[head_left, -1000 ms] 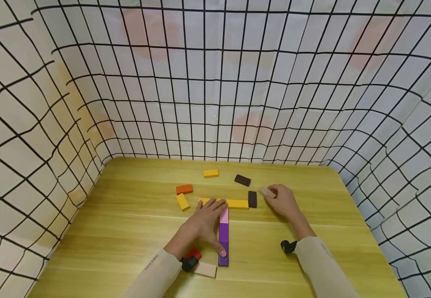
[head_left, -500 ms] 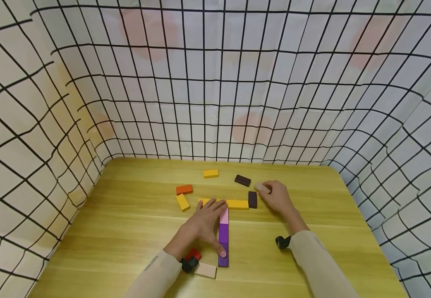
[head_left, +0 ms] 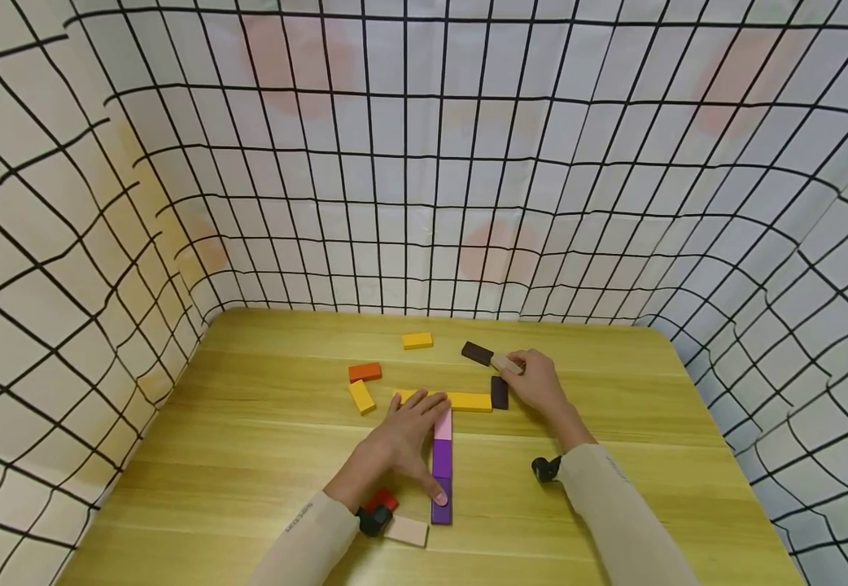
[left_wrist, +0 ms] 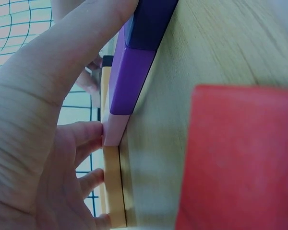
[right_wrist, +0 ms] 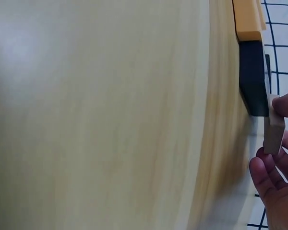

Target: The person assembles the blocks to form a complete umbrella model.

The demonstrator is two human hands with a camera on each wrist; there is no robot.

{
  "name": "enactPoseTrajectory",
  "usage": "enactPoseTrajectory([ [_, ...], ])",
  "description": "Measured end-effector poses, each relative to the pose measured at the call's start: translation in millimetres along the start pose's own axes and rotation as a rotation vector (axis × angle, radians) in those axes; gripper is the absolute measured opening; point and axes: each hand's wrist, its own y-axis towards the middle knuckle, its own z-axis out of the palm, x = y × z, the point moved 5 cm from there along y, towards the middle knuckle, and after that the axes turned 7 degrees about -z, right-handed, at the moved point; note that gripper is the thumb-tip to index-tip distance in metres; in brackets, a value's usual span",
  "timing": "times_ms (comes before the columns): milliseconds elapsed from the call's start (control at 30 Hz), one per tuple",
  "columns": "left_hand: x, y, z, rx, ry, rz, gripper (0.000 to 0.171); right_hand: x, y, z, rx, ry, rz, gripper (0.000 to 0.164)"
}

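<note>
My right hand (head_left: 537,382) pinches a beige wooden block (head_left: 506,364) between thumb and fingers. The block's left end is right at a dark brown block (head_left: 478,353). Just below it a black block (head_left: 500,393) stands at the right end of a yellow row (head_left: 470,402). My left hand (head_left: 397,439) lies spread over the blocks, thumb on a dark purple block (head_left: 441,511), fingertips on the yellow row and by a pink block (head_left: 443,426). Between pink and dark purple lies a purple block (head_left: 442,458). In the right wrist view the beige block (right_wrist: 274,130) is near the black one.
An orange-red block (head_left: 364,372) and a yellow block (head_left: 361,398) lie left of the row; another yellow block (head_left: 417,341) is farther back. A red block (head_left: 383,499) and a pale block (head_left: 406,531) lie by the left wrist. Black-lined white walls (head_left: 424,203) enclose the table.
My right hand has moved left and slightly back with the beige block, bringing it up to the dark brown block. My left hand has stayed over the blocks.
</note>
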Motion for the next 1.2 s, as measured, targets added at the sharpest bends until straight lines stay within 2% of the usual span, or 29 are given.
enactPoseTrajectory([
  [567, 0.9, 2.5, 3.5, 0.004, 0.005, 0.004, 0.151, 16, 14, 13, -0.008, 0.017, 0.010, 0.045],
  [867, 1.7, 4.8, 5.6, 0.007, 0.007, 0.003, 0.152, 13, 19, 24, 0.015, 0.019, 0.050, 0.046],
  [1200, 3.5, 3.8, 4.2, 0.009, 0.009, -0.011, 0.151, 14, 20, 28, 0.019, 0.028, 0.034, 0.045],
])
